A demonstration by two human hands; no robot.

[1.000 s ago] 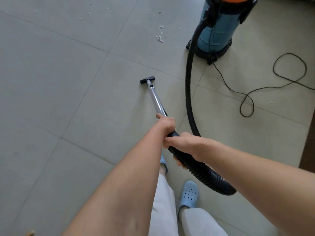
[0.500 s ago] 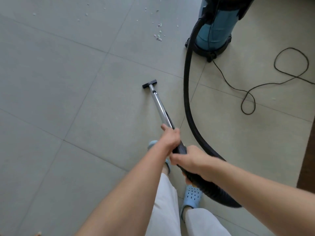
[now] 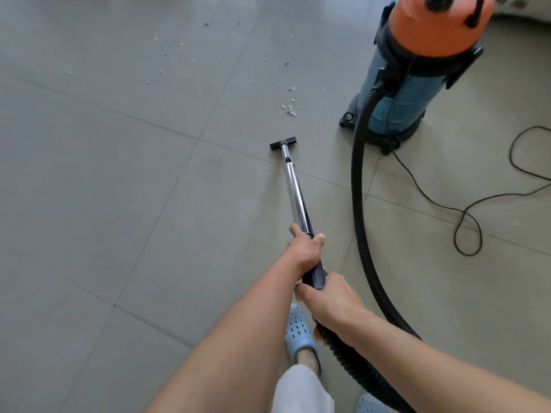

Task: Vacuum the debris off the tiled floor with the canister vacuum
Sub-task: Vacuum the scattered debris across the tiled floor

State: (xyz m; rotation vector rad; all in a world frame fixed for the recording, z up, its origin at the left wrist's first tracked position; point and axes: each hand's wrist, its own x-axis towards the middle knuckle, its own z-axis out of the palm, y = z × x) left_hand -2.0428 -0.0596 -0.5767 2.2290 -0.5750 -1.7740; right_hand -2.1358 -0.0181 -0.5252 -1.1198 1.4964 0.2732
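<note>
My left hand (image 3: 305, 248) grips the vacuum wand (image 3: 295, 192) where the chrome tube meets the black handle. Just behind it, my right hand (image 3: 331, 299) holds the black handle end where the ribbed hose (image 3: 357, 180) begins. The small black floor nozzle (image 3: 283, 143) rests on the grey tiled floor (image 3: 119, 174), short of a cluster of pale debris bits (image 3: 290, 107). More debris (image 3: 167, 55) is scattered farther off at upper left. The blue canister vacuum (image 3: 408, 93) with an orange top stands upright at upper right.
A thin black power cord (image 3: 465, 216) loops across the floor to the right of the canister. My feet in light blue clogs (image 3: 298, 332) stand under my arms. A pale furniture edge (image 3: 524, 10) shows at the top right corner.
The view has tilted up, showing more of the canister and debris. The nozzle has slid forward toward the debris cluster. Both hands keep their grip on the wand.
</note>
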